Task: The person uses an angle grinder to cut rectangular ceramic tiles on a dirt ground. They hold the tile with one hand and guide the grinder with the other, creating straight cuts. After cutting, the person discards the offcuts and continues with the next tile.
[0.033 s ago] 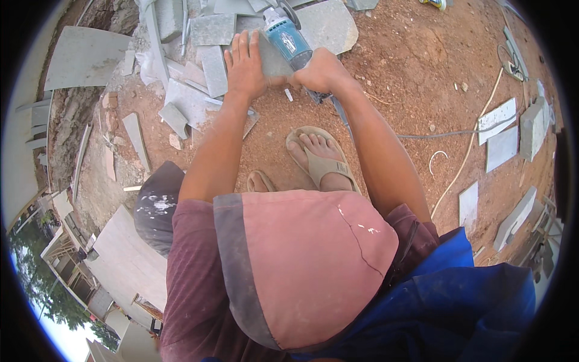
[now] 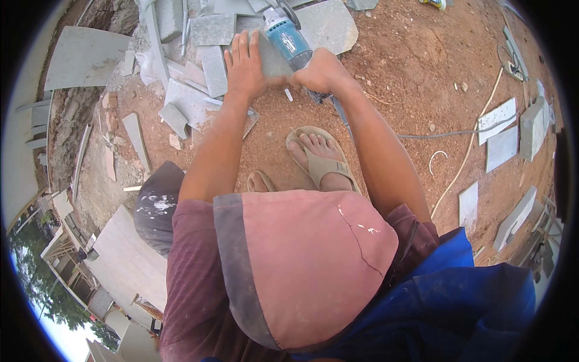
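In the head view, your right hand is closed around the rear part of a blue and black angle grinder. The fingers are wrapped on its body, but their tips are hidden below, so I cannot tell how they sit there. The grinder lies tilted at the top centre, its head with the dark guard pointing away from you.

Your left hand is spread palm down, on or just over a grey stone slab. Its fingers are nearly straight and a little apart, pointing away from you, and they grip nothing. This hand is just left of the grinder.

The surface is reddish-brown, dusty ground. Many grey slabs and offcuts are heaped beyond and to the left of your left hand. Your sandal is on the soil below the hands. On the right, a grey cable crosses the ground toward some pale tiles. At the far left stands a large slab, and at lower left green trees are visible.
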